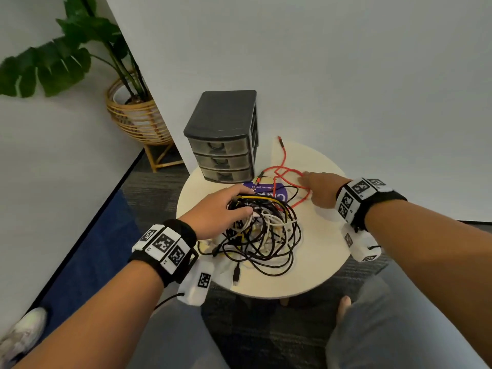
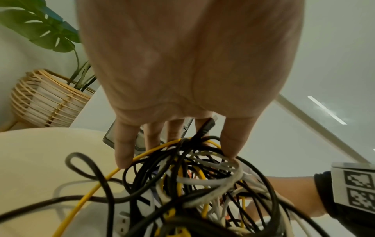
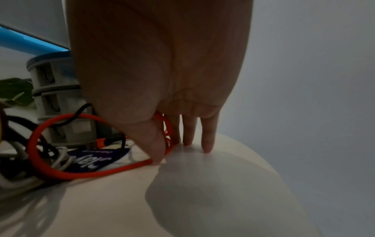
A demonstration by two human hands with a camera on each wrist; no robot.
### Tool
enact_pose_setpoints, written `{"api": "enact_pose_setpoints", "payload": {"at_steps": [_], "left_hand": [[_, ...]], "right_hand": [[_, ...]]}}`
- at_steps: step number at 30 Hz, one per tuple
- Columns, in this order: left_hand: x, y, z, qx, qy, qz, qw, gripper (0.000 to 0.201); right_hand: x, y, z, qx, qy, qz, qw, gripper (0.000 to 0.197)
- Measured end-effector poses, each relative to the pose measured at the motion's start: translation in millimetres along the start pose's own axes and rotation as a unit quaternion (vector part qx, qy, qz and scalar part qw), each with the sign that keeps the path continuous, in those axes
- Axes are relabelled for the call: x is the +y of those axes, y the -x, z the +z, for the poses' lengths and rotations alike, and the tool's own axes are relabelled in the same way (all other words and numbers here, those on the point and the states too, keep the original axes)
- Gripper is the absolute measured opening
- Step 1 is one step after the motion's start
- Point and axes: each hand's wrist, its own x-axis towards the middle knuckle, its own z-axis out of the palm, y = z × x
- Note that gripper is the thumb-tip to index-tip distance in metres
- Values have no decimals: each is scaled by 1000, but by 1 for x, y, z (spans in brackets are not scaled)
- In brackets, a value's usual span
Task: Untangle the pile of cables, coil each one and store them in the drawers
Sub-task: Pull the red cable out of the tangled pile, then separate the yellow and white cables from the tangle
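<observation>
Both bare forearms wear black wristbands (image 1: 383, 203) carrying white blocks printed with black square-patterned markers (image 1: 165, 242); grey trousers (image 1: 399, 328).

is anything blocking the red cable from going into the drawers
Yes. All three drawers of the dark grey plastic drawer unit are closed, and the red cable, touched by the right hand, still runs into the tangled cable pile.
</observation>
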Motion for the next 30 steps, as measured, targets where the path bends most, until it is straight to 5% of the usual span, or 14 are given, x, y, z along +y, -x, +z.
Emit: {"api": "enact_pose_setpoints", "payload": {"at_steps": [9, 13, 18, 23, 27, 30], "left_hand": [[-8, -6, -6, -18, -14, -8, 1000, 35], [-10, -7, -16, -29, 22, -15, 999, 36], [-13, -3, -40, 73, 119, -57, 989, 32], [-27, 3, -39, 93, 75, -79, 990, 24], [-33, 12, -25, 79, 48, -95, 991, 16], [-32, 16, -16, 46, 58, -101, 992, 18]], "right_hand": [[-9, -14, -19, -36, 61, 24, 997, 59], [-3, -6, -32, -93, 53, 43, 993, 98], [6, 10, -54, -107, -31, 37, 993, 123], [2, 41, -87, 31, -147, 4, 989, 101], [-24, 57, -103, 200, -304, -37, 931, 59], [-55, 69, -96, 144, -305, -105, 936, 23]]}}
